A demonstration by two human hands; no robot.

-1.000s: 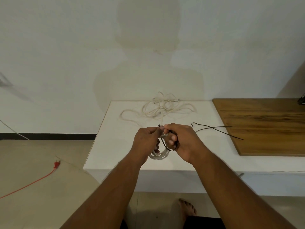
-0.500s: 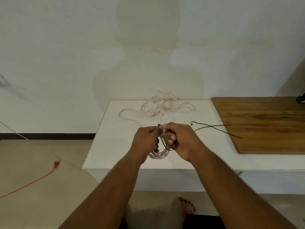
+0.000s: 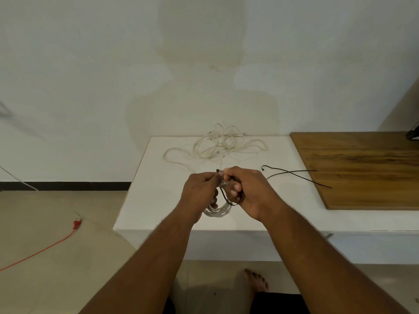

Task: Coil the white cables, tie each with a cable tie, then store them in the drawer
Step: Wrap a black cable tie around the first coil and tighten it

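Gripping coiled white cable [image 3: 217, 213], left hand [image 3: 200, 191]; pinching black cable tie [image 3: 223, 196], right hand [image 3: 248, 193].

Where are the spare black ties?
Head view: the spare cable ties lie crossed on the white table, right of the right hand, reaching the wooden board.

Likely a plain home room: a bare wall [image 3: 90, 64] beyond the fingers [image 3: 234, 188], a low white counter [image 3: 158, 189] beneath them, a wooden board [image 3: 362, 166] to their right (a bare foot [image 3: 256, 282] on the tiled floor [image 3: 56, 234]).

Dim, even light; edges perhaps warped.
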